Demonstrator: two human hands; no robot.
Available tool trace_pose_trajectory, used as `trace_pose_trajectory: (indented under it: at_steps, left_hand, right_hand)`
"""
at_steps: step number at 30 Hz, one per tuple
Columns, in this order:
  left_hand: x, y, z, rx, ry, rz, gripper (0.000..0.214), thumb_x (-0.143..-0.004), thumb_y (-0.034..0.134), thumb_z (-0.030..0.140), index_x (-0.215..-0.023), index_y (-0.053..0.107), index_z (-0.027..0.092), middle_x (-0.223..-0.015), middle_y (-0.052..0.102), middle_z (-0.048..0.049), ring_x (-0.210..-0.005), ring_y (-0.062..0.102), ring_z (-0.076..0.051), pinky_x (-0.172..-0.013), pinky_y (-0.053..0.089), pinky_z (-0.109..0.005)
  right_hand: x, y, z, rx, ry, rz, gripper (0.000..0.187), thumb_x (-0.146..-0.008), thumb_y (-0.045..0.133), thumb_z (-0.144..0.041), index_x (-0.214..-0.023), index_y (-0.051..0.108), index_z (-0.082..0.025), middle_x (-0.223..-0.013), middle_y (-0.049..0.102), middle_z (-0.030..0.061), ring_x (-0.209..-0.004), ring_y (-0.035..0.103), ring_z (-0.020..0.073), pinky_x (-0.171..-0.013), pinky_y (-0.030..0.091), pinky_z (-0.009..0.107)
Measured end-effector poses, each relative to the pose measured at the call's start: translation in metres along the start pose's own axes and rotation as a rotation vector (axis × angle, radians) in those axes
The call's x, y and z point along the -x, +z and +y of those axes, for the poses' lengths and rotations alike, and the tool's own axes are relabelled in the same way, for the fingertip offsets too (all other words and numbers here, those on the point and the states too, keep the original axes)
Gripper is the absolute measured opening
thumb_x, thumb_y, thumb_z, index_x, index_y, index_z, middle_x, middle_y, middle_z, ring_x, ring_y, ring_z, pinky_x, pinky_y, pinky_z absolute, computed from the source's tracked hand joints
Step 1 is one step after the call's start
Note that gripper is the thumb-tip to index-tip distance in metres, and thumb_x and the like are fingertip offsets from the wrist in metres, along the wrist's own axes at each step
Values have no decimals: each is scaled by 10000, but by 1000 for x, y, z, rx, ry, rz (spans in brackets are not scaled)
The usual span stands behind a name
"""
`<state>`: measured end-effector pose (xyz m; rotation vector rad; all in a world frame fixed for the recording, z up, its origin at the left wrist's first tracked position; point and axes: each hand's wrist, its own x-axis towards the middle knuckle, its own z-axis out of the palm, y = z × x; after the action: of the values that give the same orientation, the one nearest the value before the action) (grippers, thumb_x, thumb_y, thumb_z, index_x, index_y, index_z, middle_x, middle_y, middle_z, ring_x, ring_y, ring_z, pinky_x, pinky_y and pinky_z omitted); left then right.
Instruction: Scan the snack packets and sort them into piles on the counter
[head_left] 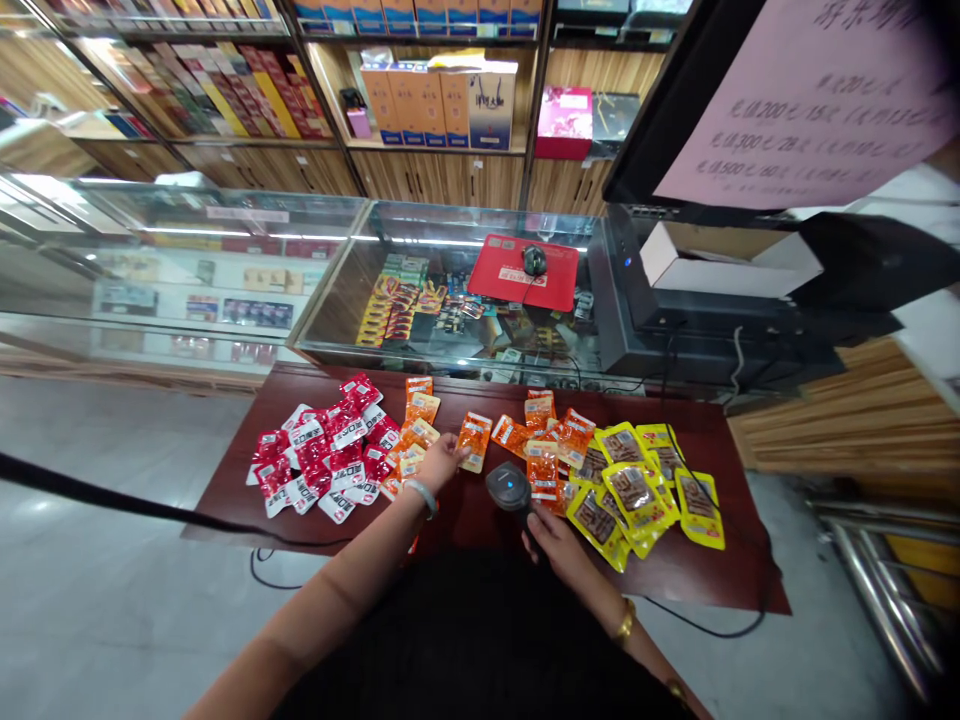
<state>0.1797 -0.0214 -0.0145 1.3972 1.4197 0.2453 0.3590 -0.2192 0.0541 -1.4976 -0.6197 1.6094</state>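
My left hand (442,462) pinches the lower left edge of an orange snack packet (475,438) above the dark red table. In my right hand (551,535) is a black barcode scanner (510,487), its head pointing up toward the packets with a small blue light on top. Left of my left hand lie more orange packets (421,407), some showing their pale backs, beside a heap of red and white packets (330,445). Beyond the scanner, to the right, is a pile of orange packets (542,465). Yellow packets (630,490) with brown contents lie farther right.
A glass display counter (337,300) adjoins the table's far edge, with a red mouse pad (487,265) and a mouse (534,260) on top. Back right stand a monitor (645,120) and an open white box (720,262). A black cable (705,490) crosses the table's right side.
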Motion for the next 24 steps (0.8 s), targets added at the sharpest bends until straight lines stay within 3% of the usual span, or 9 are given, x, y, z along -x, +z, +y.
trace_pose_trajectory:
  at_steps: [3, 9, 13, 16, 18, 21, 24]
  left_hand:
    - [5, 14, 8, 251, 47, 10, 304, -693, 688, 424, -765, 524, 179, -612, 569, 38, -533, 513, -97, -546, 394, -210]
    - [9, 24, 9, 287, 24, 23, 314, -690, 685, 461, -770, 551, 189, -549, 531, 54, -490, 487, -92, -501, 369, -205]
    - [10, 39, 13, 448, 56, -125, 396, -645, 719, 481, -828, 537, 180, -709, 636, 9, -614, 581, -117, -627, 463, -244]
    - [15, 37, 11, 339, 133, -199, 394, -659, 717, 472, -855, 552, 173, -812, 661, -24, -735, 616, -144, -723, 481, -275]
    - [24, 20, 2, 89, 151, -105, 369, -674, 713, 456, -865, 562, 179, -834, 653, -30, -776, 612, -160, -753, 470, -289]
    - [48, -20, -19, -399, 101, 187, 367, -714, 683, 470, -914, 566, 185, -864, 634, -58, -833, 603, -208, -782, 444, -324]
    - [74, -48, -39, -717, -4, 442, 558, -719, 635, 593, -1050, 541, 154, -1012, 606, -135, -1009, 562, -293, -873, 403, -383]
  right_hand:
    - [0, 0, 0, 12, -21, -19, 544, -779, 554, -686, -988, 574, -184, -587, 524, -45, -469, 434, 106, -478, 337, 242]
    - [2, -2, 1, 8, -55, -5, 475, -820, 530, -660, -861, 563, -189, -608, 528, -34, -486, 436, 102, -492, 345, 239]
    - [5, 0, -2, -24, -22, -7, 498, -779, 556, -691, -834, 547, -196, -578, 503, -42, -477, 425, 106, -476, 334, 239]
    - [5, 2, -1, -31, 10, 0, 506, -757, 572, -700, -821, 537, -200, -577, 508, -40, -476, 426, 109, -469, 334, 238]
    - [4, 3, 3, -27, 30, -1, 495, -764, 577, -685, -853, 544, -200, -577, 510, -44, -472, 425, 107, -474, 337, 238]
    - [1, 4, 9, 3, 35, -13, 480, -769, 584, -670, -867, 562, -200, -588, 521, -41, -481, 437, 113, -490, 346, 245]
    - [-2, 6, 14, 31, 24, -37, 477, -778, 578, -665, -869, 579, -198, -602, 532, -31, -500, 447, 121, -504, 356, 255]
